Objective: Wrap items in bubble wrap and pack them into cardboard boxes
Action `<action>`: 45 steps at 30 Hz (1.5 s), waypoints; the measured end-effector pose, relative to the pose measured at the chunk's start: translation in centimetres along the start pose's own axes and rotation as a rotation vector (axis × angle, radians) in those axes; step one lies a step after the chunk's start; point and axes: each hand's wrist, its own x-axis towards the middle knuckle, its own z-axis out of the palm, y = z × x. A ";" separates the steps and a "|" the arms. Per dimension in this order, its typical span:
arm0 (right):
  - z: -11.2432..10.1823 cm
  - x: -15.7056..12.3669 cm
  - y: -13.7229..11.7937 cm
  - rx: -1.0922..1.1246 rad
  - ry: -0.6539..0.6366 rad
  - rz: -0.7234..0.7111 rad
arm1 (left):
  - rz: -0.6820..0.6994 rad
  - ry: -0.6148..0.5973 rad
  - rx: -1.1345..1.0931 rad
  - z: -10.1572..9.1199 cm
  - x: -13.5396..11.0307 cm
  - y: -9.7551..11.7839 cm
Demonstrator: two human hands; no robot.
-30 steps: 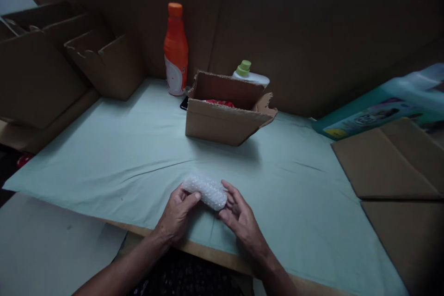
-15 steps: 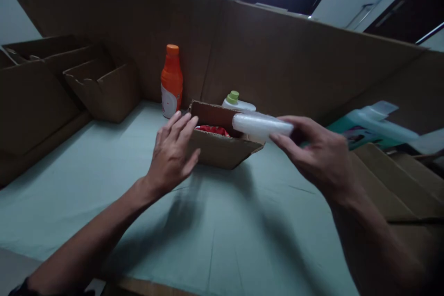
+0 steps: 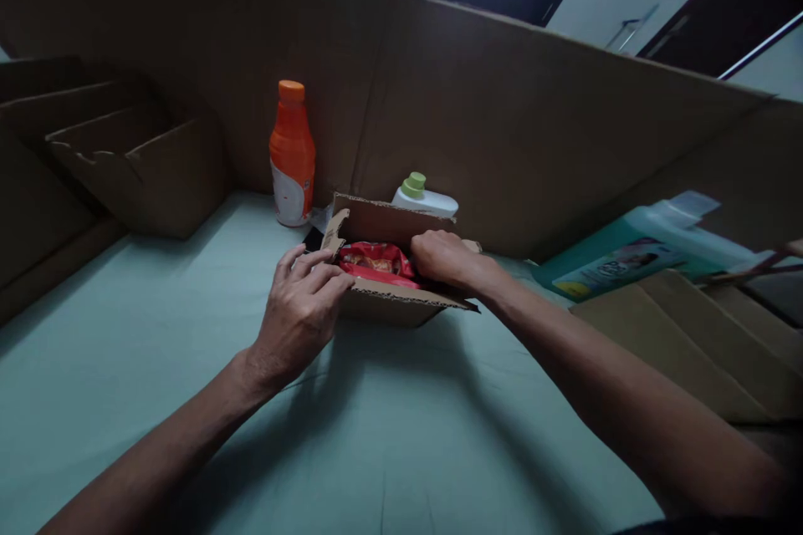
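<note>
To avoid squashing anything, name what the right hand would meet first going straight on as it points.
The right hand would probably meet the red packet inside the cardboard box, though depth is unclear.

I've got my left hand (image 3: 304, 313) back-up, fingers (image 3: 314, 263) bent; to their right, my right hand (image 3: 447, 255) is curled, fingertips hidden, forearms (image 3: 583, 368) splaying outward behind.

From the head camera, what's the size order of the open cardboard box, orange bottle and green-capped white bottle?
1. Open brown cardboard box
2. Tall orange bottle, white-labelled
3. White green-capped bottle, partly hidden
</note>
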 end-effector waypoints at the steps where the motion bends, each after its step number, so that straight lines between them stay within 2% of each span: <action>1: -0.5 -0.5 0.3 -0.005 -0.022 -0.009 | 0.002 0.022 -0.011 0.0 0.0 0.0; 3: -2.1 -2.7 1.2 -0.046 -0.007 -0.029 | -0.042 0.093 -0.051 -0.1 -0.4 -0.1; 6: -4.3 -8.2 3.6 -0.059 0.272 -0.012 | -0.239 0.170 -0.158 -0.1 -1.5 -0.3; 7: -4.4 -10.2 4.5 -0.030 0.371 0.026 | -0.327 0.148 -0.214 0.1 -2.0 -0.5; 8: -3.9 -11.9 5.3 0.026 0.412 0.065 | -0.419 0.102 -0.284 0.4 -2.5 -0.8; 9: -3.0 -13.4 5.8 0.106 0.412 0.103 | -0.509 0.039 -0.363 0.8 -2.9 -1.1; 11: 0.1 -14.8 5.8 0.304 0.317 0.158 | -0.652 -0.093 -0.526 1.9 -3.6 -1.6; 13: 3.8 -14.3 4.4 0.486 0.239 0.191 | -0.731 -0.152 -0.644 3.0 -3.8 -1.9; 15: 6.7 -12.6 2.7 0.621 0.211 0.239 | -0.790 -0.135 -0.694 3.9 -3.6 -1.8; 17: 8.1 -11.6 1.7 0.656 0.256 0.284 | -0.837 -0.088 -0.710 4.5 -3.1 -0.8; 19: 8.3 -12.6 1.7 0.666 0.305 0.320 | -0.849 -0.064 -0.743 4.7 -2.8 1.0; 23: 8.1 -19.6 3.5 0.679 0.384 0.437 | -0.781 -0.093 -0.879 4.9 -3.5 6.3; 25: 8.5 -23.0 3.2 0.684 0.457 0.501 | -0.792 -0.096 -0.914 4.4 -4.7 8.1; 28: 9.5 -25.1 0.3 0.734 0.488 0.411 | -0.895 -0.067 -0.895 2.2 -6.8 8.0; 31: 10.1 -24.1 -3.1 0.758 0.469 0.282 | -0.943 -0.033 -0.811 -0.2 -8.0 6.2; 34: 10.3 -23.5 -3.6 0.748 0.514 0.288 | -0.908 -0.029 -0.789 -0.6 -7.7 5.5; 36: 10.4 -24.4 -2.1 0.737 0.544 0.343 | -0.862 -0.053 -0.828 1.0 -6.9 6.4; 38: 10.8 -26.4 0.3 0.712 0.571 0.440 | -0.810 -0.122 -0.860 3.9 -5.8 8.2; 42: 11.9 -31.6 5.9 0.623 0.659 0.691 | -0.674 -0.325 -0.937 11.6 -2.4 13.3; 45: 12.9 -34.6 9.3 0.566 0.745 0.840 | -0.583 -0.402 -1.009 17.6 0.9 17.3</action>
